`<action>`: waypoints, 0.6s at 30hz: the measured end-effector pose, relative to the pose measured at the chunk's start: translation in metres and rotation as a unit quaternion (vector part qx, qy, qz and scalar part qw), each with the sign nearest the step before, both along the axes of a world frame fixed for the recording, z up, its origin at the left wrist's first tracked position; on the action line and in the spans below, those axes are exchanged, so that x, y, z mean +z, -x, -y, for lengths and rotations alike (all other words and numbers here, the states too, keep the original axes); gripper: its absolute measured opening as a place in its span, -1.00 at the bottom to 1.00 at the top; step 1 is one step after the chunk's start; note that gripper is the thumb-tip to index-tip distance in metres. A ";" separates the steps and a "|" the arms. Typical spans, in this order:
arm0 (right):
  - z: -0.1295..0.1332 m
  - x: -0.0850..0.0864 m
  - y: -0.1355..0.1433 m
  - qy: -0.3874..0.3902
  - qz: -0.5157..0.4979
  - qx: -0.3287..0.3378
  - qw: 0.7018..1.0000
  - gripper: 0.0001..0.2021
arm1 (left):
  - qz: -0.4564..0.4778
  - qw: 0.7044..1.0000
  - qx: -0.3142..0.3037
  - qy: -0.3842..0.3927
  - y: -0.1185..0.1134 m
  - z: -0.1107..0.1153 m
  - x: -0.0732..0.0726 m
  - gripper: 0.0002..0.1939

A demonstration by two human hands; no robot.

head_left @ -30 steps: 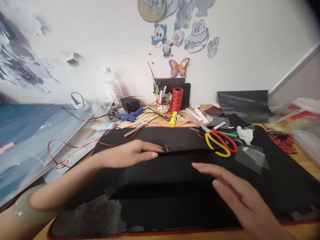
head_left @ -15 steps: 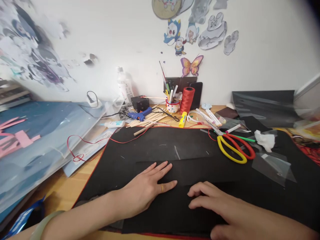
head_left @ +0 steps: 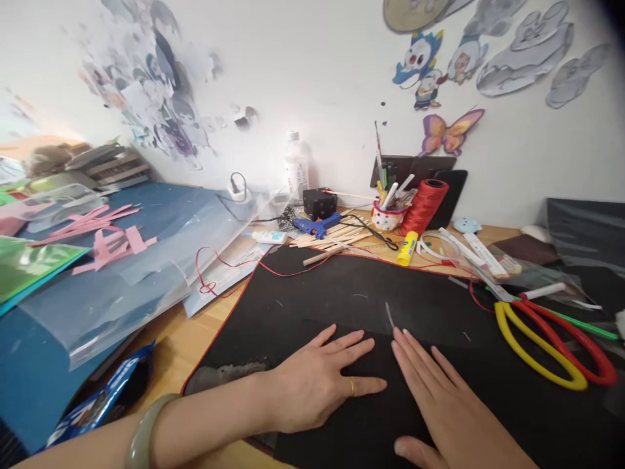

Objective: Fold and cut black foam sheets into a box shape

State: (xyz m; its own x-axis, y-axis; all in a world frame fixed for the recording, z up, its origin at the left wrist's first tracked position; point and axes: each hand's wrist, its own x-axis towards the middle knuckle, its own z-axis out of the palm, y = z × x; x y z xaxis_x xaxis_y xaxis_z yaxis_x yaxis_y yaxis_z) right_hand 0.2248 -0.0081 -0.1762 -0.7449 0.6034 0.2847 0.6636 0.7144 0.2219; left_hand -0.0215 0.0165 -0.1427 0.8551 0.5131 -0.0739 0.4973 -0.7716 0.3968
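My left hand (head_left: 325,378) lies flat on a black sheet (head_left: 336,446), fingers spread, a thin gold ring on one finger and a pale green bangle (head_left: 145,430) on the wrist. To its right, my right hand (head_left: 437,397) rests palm down with the fingers straight and the thumb apart. Neither hand grips anything. The sheet lies on a black mat (head_left: 312,293) with a red edge; both are so dark that the sheet's outline is hard to follow. A short clear strip (head_left: 389,314) sits just beyond my right fingertips.
Scissors (head_left: 537,345) with yellow and red handles lie on the right. At the back are a blue glue gun (head_left: 317,226), wooden sticks (head_left: 342,232), a yellow glue stick (head_left: 407,248), a red thread spool (head_left: 424,207) and a pen cup (head_left: 387,217). Clear plastic sheeting (head_left: 161,286) covers the left side.
My right hand has gone from curled fingers to flat and straight, farther forward beside my left hand. The left hand stays flat on the sheet. The view has turned left.
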 end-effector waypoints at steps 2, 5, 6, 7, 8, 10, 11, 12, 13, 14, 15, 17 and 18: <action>0.000 0.000 -0.013 -0.003 0.002 -0.022 1.000 -0.13 | -0.006 1.000 0.026 -0.005 0.006 0.003 0.001 -0.51; 0.002 -0.003 -0.035 0.014 -0.006 -0.045 0.999 -0.12 | -0.017 0.997 0.072 -0.025 0.018 0.008 -0.002 -0.52; 0.004 -0.005 -0.043 0.023 -0.010 -0.051 0.998 -0.12 | -0.022 0.996 0.084 -0.032 0.023 0.009 -0.004 -0.52; 0.006 -0.007 -0.052 0.034 -0.011 -0.060 0.998 -0.12 | -0.025 0.995 0.093 -0.039 0.028 0.011 -0.006 -0.53; 0.008 -0.009 -0.061 0.043 -0.011 -0.072 0.996 -0.13 | -0.027 0.993 0.101 -0.048 0.033 0.013 -0.008 -0.54; 0.014 -0.013 -0.080 0.059 -0.006 -0.103 0.993 -0.16 | -0.030 0.991 0.114 -0.065 0.043 0.016 -0.012 -0.54; 0.017 -0.015 -0.089 0.065 0.001 -0.118 0.991 -0.17 | -0.033 0.989 0.121 -0.073 0.047 0.019 -0.014 -0.55; 0.019 -0.016 -0.097 0.068 0.008 -0.130 0.989 -0.18 | -0.037 0.988 0.129 -0.079 0.052 0.021 -0.015 -0.55; 0.021 -0.017 -0.104 0.068 0.017 -0.137 0.988 -0.18 | -0.042 0.986 0.138 -0.082 0.055 0.023 -0.016 -0.55; 0.022 -0.017 -0.109 0.064 0.027 -0.138 0.988 -0.19 | -0.046 0.984 0.149 -0.083 0.058 0.026 -0.017 -0.56; 0.022 -0.016 -0.112 0.055 0.033 -0.136 0.989 -0.19 | -0.046 0.982 0.160 -0.084 0.060 0.028 -0.017 -0.57; 0.022 -0.012 -0.109 0.023 0.032 -0.122 0.992 -0.17 | -0.039 0.980 0.178 -0.083 0.062 0.031 -0.017 -0.59; 0.022 -0.008 -0.103 0.007 0.028 -0.113 0.993 -0.16 | -0.033 0.979 0.182 -0.083 0.062 0.032 -0.016 -0.59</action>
